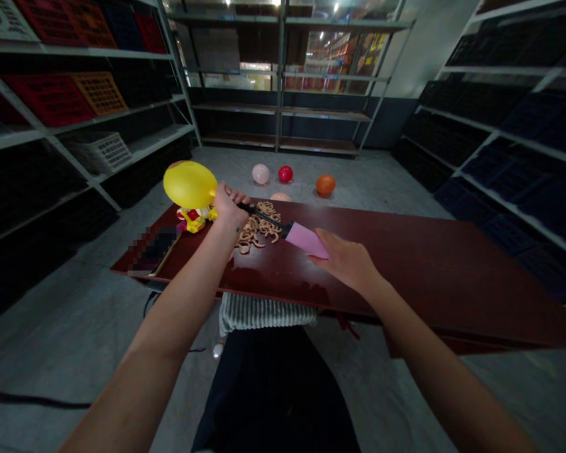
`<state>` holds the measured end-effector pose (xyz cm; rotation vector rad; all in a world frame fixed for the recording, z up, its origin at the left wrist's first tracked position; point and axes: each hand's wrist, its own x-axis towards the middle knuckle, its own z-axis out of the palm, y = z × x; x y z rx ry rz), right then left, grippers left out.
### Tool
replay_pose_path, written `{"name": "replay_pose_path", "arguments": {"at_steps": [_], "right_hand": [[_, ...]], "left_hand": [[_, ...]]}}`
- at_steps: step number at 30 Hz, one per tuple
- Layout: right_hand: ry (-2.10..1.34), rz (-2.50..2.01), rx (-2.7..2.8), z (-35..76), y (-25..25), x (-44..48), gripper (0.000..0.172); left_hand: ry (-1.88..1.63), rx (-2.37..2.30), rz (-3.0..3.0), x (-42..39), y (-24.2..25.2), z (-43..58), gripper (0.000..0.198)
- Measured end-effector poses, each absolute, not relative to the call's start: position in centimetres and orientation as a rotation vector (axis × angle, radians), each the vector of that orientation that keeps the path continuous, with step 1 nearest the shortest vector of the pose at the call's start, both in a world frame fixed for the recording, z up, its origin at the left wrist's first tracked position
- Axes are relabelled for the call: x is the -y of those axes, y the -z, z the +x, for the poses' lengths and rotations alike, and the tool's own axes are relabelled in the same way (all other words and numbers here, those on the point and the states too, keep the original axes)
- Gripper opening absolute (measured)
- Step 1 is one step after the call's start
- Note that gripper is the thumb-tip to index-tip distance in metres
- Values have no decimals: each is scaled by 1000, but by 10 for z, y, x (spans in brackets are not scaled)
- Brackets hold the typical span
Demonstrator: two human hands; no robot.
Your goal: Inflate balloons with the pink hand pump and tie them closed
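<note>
Left hand [229, 209] against yellow balloon [189, 184], right hand [344, 261] on pink handle [306, 240]

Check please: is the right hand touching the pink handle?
Touching. The head view shows the right hand with its fingers lying against the end of the pink handle.

Over the dark red table [405, 270], a black-and-pink tool [302, 238] is seen, a yellow balloon [190, 185] at its left end

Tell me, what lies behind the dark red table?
A pink balloon, a red balloon and an orange balloon lie on the floor; the table edge hides part of a peach balloon.
</note>
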<state>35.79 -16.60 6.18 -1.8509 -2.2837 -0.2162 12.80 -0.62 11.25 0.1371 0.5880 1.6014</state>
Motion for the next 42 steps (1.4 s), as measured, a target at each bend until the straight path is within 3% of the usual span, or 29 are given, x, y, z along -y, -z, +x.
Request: {"name": "replay_pose_path", "arguments": {"at_steps": [15, 31, 42], "right_hand": [[281, -1924, 2294, 388, -79, 172, 56], [266, -1864, 2348, 315, -104, 138, 53], [167, -1880, 2272, 322, -80, 146, 60]], "left_hand": [[-1691, -543, 114, 3, -118, 129, 41], [-1654, -553, 157, 27, -108, 159, 51], [-1617, -585, 151, 26, -110, 156, 48]]}}
